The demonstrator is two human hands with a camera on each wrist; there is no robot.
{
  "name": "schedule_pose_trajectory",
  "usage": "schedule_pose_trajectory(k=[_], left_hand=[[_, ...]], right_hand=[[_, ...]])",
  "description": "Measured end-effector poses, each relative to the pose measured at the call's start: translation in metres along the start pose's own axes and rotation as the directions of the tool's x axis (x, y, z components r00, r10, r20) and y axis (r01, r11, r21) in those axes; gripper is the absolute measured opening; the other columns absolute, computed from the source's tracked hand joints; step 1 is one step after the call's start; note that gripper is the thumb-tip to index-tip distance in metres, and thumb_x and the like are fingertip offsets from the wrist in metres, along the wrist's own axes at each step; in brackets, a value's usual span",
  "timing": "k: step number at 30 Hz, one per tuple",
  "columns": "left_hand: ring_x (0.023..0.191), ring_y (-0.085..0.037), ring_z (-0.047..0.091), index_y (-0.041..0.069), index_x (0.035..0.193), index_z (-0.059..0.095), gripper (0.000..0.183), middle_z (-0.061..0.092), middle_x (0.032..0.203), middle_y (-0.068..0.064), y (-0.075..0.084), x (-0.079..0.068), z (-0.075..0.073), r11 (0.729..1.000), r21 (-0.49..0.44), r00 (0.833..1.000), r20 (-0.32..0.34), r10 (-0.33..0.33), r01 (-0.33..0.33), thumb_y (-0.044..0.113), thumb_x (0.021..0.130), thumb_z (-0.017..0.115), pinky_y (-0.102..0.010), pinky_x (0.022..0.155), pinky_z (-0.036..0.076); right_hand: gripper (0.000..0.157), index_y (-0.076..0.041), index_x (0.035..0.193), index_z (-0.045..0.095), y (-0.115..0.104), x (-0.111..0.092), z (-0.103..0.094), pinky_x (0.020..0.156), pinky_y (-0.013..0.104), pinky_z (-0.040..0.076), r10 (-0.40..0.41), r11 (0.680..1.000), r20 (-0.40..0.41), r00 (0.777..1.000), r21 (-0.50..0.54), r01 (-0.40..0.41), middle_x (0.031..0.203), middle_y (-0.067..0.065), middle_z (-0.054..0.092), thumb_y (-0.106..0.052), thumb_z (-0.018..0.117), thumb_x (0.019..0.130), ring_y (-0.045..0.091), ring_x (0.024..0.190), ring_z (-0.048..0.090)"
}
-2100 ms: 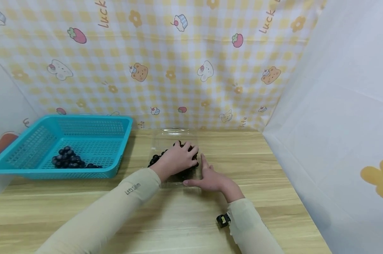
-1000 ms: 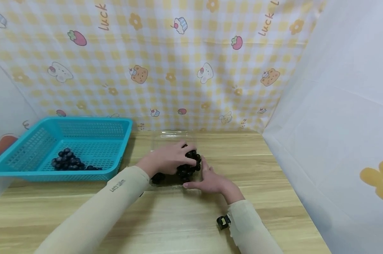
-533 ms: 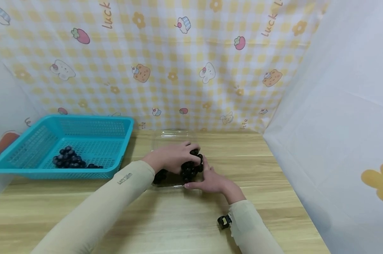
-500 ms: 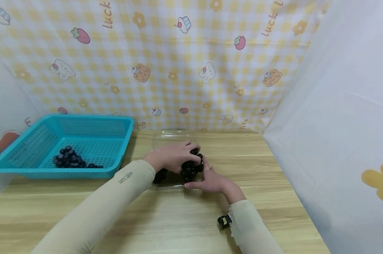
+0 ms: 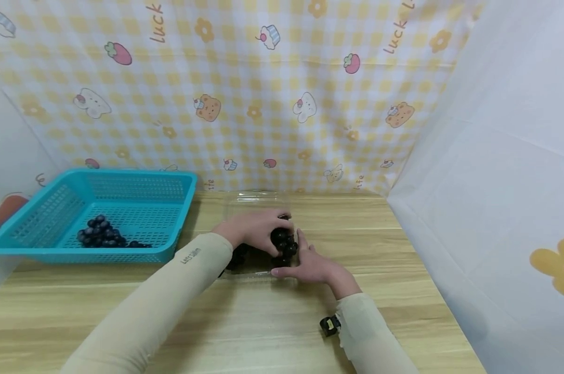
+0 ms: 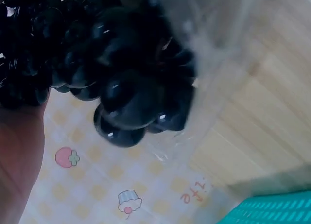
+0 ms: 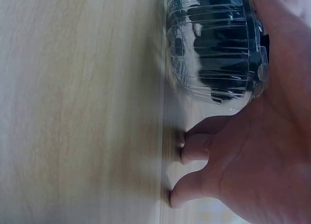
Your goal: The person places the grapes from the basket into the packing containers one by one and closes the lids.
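Note:
My left hand [image 5: 258, 228] grips a bunch of dark grapes [image 5: 286, 243] in the right part of a clear plastic clamshell box [image 5: 256, 196], its lid folded back. Other grapes [image 5: 237, 258] lie in the box's left part, partly hidden under the left wrist. Up close in the left wrist view, the shiny grapes [image 6: 129, 97] fill the upper left beside the box's wall. My right hand [image 5: 312, 266] braces the box's near right corner, thumb along the front rim and index finger by the right side. In the right wrist view its other fingers [image 7: 189, 187] rest on the table.
A turquoise perforated basket [image 5: 181, 223] stands at the left with a smaller bunch of grapes [image 5: 101, 234] inside. The wooden table [image 5: 263, 322] ends at a checked cloth [image 5: 244, 130] behind and a white wall [image 5: 487, 156] on the right.
My left hand first reached over the box's middle, then drew back left and turned, with the grapes shifting toward the right front. The right hand has stayed at the box's corner.

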State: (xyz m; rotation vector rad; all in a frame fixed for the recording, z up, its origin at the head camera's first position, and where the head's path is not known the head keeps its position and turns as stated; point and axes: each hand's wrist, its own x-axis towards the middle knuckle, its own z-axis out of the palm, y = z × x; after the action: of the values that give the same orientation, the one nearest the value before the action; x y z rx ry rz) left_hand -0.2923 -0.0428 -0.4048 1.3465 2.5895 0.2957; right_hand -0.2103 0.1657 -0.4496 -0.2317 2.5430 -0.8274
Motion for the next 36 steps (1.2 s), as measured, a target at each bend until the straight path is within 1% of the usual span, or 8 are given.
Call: schedule_pose_trajectory(k=[5,10,14,17,21,26,30,36], left_hand=[[0.148,-0.032,0.046,0.034,0.154,0.049,0.075,0.033,0.171,-0.009,-0.003,0.004,0.010,0.995,-0.032,0.994,0.058,-0.096,0.098,0.039,0.087,0.079,-0.055,0.117,0.048],[0.156,-0.035,0.039,0.030,0.165,0.034,0.090,0.028,0.175,-0.006,-0.001,0.007,0.008,0.978,-0.062,0.979,0.059,-0.194,0.198,0.044,0.088,0.078,-0.063,0.124,0.039],[0.163,-0.037,0.028,0.032,0.168,0.028,0.097,0.023,0.178,-0.011,0.002,0.006,0.007,0.977,0.093,0.978,0.064,-0.199,0.193,0.058,0.087,0.075,-0.074,0.125,0.029],[0.164,-0.035,0.027,0.032,0.169,0.026,0.100,0.022,0.178,-0.012,0.002,0.006,0.007,0.969,0.161,0.976,0.081,-0.201,0.186,0.063,0.086,0.073,-0.073,0.125,0.029],[0.161,-0.038,0.033,0.028,0.169,0.026,0.102,0.023,0.177,-0.012,0.003,0.007,0.005,0.972,0.073,0.966,0.116,-0.232,0.225,0.058,0.085,0.075,-0.070,0.124,0.035],[0.162,-0.037,0.031,0.030,0.170,0.024,0.103,0.022,0.179,-0.009,0.008,0.008,0.001,0.946,-0.040,0.939,0.137,-0.315,0.323,0.053,0.085,0.077,-0.072,0.126,0.029],[0.165,-0.036,0.024,0.031,0.172,0.018,0.106,0.018,0.180,-0.007,0.017,0.009,-0.002,0.936,0.017,0.925,0.146,-0.351,0.352,0.058,0.086,0.074,-0.078,0.126,0.020],[0.167,-0.030,0.021,0.025,0.174,0.003,0.121,0.020,0.180,-0.004,0.022,0.007,-0.001,0.934,0.062,0.923,0.141,-0.358,0.352,0.062,0.086,0.078,-0.077,0.127,0.018]], right_hand=[[0.144,-0.018,0.170,-0.019,-0.002,0.001,0.001,0.126,0.068,0.032,-0.001,1.000,0.011,1.000,-0.004,0.001,0.169,0.035,0.027,-0.082,0.073,0.080,0.052,0.163,0.013],[0.143,-0.018,0.170,-0.019,-0.004,0.002,0.001,0.125,0.068,0.034,0.006,1.000,0.013,1.000,-0.027,-0.006,0.171,0.034,0.025,-0.085,0.071,0.080,0.051,0.163,0.015],[0.143,-0.018,0.169,-0.021,-0.004,0.001,0.001,0.126,0.068,0.033,-0.005,1.000,0.017,1.000,-0.015,0.005,0.170,0.033,0.029,-0.084,0.071,0.081,0.051,0.164,0.011],[0.143,-0.017,0.169,-0.021,-0.005,0.000,0.000,0.126,0.068,0.032,-0.014,1.000,0.014,1.000,-0.003,0.014,0.169,0.033,0.030,-0.082,0.072,0.082,0.051,0.164,0.010],[0.143,-0.016,0.169,-0.019,-0.006,-0.001,0.000,0.126,0.068,0.032,-0.008,1.000,0.009,1.000,-0.007,0.008,0.168,0.033,0.032,-0.082,0.072,0.081,0.051,0.164,0.011],[0.144,-0.016,0.170,-0.019,-0.005,-0.002,0.000,0.125,0.069,0.033,0.000,1.000,0.009,1.000,-0.014,0.000,0.168,0.034,0.031,-0.085,0.071,0.080,0.052,0.163,0.014],[0.144,-0.017,0.170,-0.019,-0.003,-0.002,0.000,0.126,0.069,0.032,0.004,1.000,0.004,1.000,0.000,-0.004,0.171,0.033,0.026,-0.084,0.071,0.080,0.052,0.163,0.013],[0.145,-0.014,0.170,-0.018,0.001,0.000,0.002,0.126,0.067,0.032,0.002,1.000,0.005,1.000,-0.003,-0.002,0.168,0.035,0.030,-0.084,0.071,0.080,0.053,0.162,0.016]])
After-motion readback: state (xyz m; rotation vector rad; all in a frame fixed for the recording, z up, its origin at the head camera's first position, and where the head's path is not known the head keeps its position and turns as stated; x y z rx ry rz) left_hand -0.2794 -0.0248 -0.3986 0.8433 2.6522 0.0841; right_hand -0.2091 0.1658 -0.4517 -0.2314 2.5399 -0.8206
